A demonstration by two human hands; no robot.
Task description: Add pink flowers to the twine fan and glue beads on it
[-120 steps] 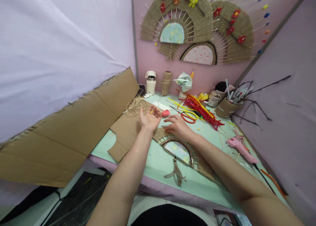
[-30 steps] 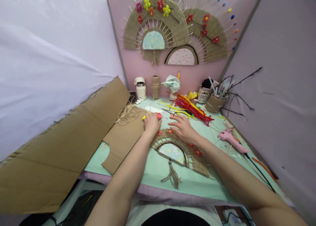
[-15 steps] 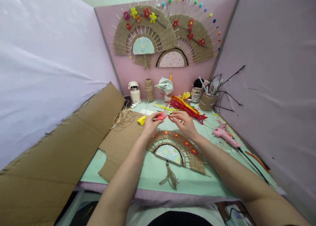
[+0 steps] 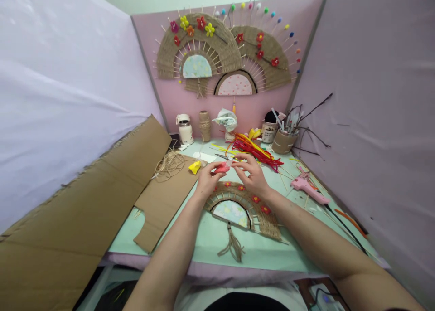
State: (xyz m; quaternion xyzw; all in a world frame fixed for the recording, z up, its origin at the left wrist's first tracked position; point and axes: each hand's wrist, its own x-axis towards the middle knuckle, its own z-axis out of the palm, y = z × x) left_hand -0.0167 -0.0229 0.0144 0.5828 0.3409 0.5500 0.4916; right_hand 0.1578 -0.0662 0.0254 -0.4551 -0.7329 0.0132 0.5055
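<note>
Pinched in my left hand point(image 4: 208, 180) is a small red packet point(image 4: 222, 167) with a clear, crinkled end. The thumb and fingertips of my right hand point(image 4: 250, 174) close on that clear end. Just below both hands, a woven twine fan point(image 4: 270, 220) lies on the table, with red and yellow flowers along its band, a light patterned half-circle in the middle and a twine tassel point(image 4: 234, 245). A small yellow packet point(image 4: 195, 167) rests on the cardboard to the left of my left hand. Scissors point(image 4: 221, 156) lie just beyond my fingers, partly hidden.
Red and yellow pipe cleaners point(image 4: 256, 150) are heaped behind my hands. A pink glue gun point(image 4: 310, 188) with a black cord lies right. Left are cardboard point(image 4: 166, 202) and loose twine point(image 4: 169, 165). A white bottle point(image 4: 185, 129), twine spool point(image 4: 205, 126) and brush pot point(image 4: 284, 141) stand behind.
The fingers of my right hand have come in onto the packet's clear end. My left hand keeps its hold. The whole view has shifted slightly, and the scissors show more.
</note>
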